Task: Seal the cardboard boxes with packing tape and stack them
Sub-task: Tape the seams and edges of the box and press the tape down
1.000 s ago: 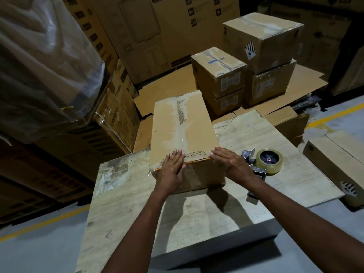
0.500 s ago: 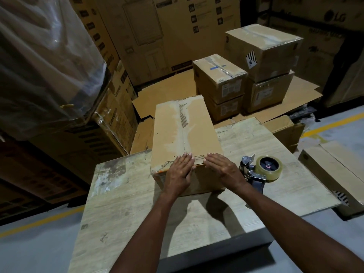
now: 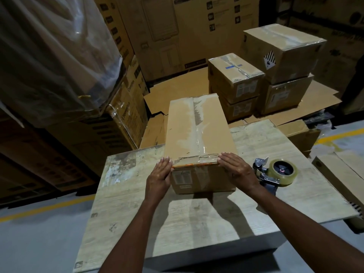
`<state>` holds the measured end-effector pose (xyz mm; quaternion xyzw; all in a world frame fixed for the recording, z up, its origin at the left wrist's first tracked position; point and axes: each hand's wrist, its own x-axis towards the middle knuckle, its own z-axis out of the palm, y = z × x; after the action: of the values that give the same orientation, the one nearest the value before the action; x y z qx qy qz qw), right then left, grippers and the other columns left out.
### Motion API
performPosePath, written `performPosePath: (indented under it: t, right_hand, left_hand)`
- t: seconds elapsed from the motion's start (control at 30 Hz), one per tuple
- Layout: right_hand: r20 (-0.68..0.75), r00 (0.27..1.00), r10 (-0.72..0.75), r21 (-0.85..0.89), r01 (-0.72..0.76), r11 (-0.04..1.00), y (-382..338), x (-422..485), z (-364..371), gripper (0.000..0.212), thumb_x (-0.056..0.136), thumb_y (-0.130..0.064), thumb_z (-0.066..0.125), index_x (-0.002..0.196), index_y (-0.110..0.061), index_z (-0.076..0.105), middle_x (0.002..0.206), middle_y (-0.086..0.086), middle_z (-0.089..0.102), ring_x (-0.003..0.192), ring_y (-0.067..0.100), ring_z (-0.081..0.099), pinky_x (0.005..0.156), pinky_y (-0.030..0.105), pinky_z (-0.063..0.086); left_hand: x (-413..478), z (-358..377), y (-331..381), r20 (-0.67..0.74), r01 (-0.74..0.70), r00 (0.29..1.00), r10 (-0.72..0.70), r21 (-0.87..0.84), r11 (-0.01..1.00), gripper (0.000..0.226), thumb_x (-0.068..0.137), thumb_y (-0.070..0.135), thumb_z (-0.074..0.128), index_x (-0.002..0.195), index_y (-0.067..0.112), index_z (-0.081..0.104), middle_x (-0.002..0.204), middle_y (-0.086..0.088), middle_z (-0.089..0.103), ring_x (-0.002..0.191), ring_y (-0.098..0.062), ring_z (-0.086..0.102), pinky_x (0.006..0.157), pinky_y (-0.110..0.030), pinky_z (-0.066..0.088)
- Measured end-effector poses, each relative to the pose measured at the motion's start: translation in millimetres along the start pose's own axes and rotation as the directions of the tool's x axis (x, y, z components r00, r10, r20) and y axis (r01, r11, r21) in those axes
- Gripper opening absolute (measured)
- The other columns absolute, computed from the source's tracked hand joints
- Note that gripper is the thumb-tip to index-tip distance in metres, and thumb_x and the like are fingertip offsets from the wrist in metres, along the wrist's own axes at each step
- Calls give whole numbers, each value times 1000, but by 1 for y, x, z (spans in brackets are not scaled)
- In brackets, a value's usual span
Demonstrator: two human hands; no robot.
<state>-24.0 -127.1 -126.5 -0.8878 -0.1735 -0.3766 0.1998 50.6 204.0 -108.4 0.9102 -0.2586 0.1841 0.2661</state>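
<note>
**Both hands flat on near end of taped box, dispenser parked to the right**

Long cardboard box (image 3: 199, 131) lies on the pale wood-grain surface (image 3: 137, 203), long axis running away from the camera, far end overhanging the back edge. Clear tape runs along its top centre seam. A crosswise strip covers the near top edge, wrinkled, with an orange line showing under it. A printed label sits on the near end face.

Left hand (image 3: 160, 174): fingers straight and together, laid against the box's near-left corner, fingertips at the top edge. It grips nothing. Right hand (image 3: 236, 170): fingers straight, palm down over the near-right corner, fingertips on the crosswise tape strip. It also grips nothing. Both forearms are bare.

Tape dispenser (image 3: 275, 173) with a clear tape roll rests on the surface just right of the right hand. No hand touches it.

Behind the surface: two stacks of sealed boxes stand side by side on flattened cardboard sheets (image 3: 177, 91). The smaller stack (image 3: 234, 75) is two high. The larger stack (image 3: 281, 50) is also two high, with a striped diamond label on the top box.

Left: a plastic-wrapped load (image 3: 49, 56) with printed cartons under it. Far right: another box (image 3: 342, 174), partly cut off by the frame. Grey floor with a yellow line (image 3: 49, 207).
</note>
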Motion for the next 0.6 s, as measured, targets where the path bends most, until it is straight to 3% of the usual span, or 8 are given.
performPosePath:
  t: [0.13, 0.27, 0.33, 0.43, 0.6]
  right_hand:
    - [38, 998, 49, -19, -48, 999, -7, 4, 3, 32, 100, -23, 55, 119, -7, 76, 124, 14, 73, 117, 30, 70, 103, 48, 54]
    - [36, 997, 61, -15, -60, 998, -20, 11, 8, 37, 103, -27, 49, 118, -7, 77, 122, 14, 74, 114, 31, 71, 103, 48, 53]
    - [22, 997, 69, -20, -68, 997, -23, 11, 11, 40, 105, -30, 46, 116, -7, 77, 121, 14, 74, 112, 31, 72, 102, 48, 53]
    - [5, 995, 97, -9, -97, 995, -21, 9, 13, 34, 101, -27, 53, 115, -8, 78, 121, 13, 74, 112, 30, 72, 100, 48, 56]
    - [-12, 993, 120, 24, -120, 993, -21, 6, 17, 30, 97, -25, 59, 114, -9, 79, 120, 12, 74, 113, 28, 72, 101, 46, 54]
  left_hand:
    - [1, -4, 7, -82, 189, 972, -218, -272, 943, 42, 93, 14, 74, 135, 13, 65, 142, 3, 58, 137, -7, 51, 113, -21, 41]
    - [2, -9, 5, -134, 409, 837, -531, -493, 768, 38, 85, 13, 83, 121, 7, 73, 120, -8, 73, 114, -9, 67, 103, -32, 54]
    - [3, -10, 2, -99, 443, 806, -583, -551, 707, 35, 84, 11, 83, 117, 5, 74, 113, -8, 76, 104, -3, 70, 99, -30, 56]
    - [6, -10, -1, -77, 469, 798, -598, -543, 696, 29, 86, 5, 80, 114, 3, 75, 109, -8, 76, 95, 8, 68, 96, -23, 56]
    - [9, -2, -1, -114, 495, 758, -642, -540, 680, 19, 88, -5, 73, 107, -2, 77, 103, -13, 77, 96, -13, 72, 98, -38, 58]
